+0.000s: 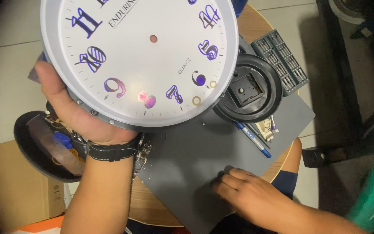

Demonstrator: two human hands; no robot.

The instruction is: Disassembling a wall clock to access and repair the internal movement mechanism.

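My left hand [72, 110] grips the lower left rim of a large round white clock face [152, 56] with blue numerals and a small centre hole, lifted above the table with no hands on it. A dark strap circles that wrist. My right hand [243, 190] rests low on a grey work mat [187, 164], fingers bent together and pressed on the mat; whether anything small lies under them cannot be told. A black round clock back [249, 89] with a square movement recess lies on the mat beyond the face.
A blue pen [252, 136] and a small pale part lie by the clock back. A grey tray of screwdriver bits [282, 60] sits at the back right. A black dish [44, 147] with small parts is at left, above a cardboard box [9, 186]. The round wooden table [152, 208] edges the mat.
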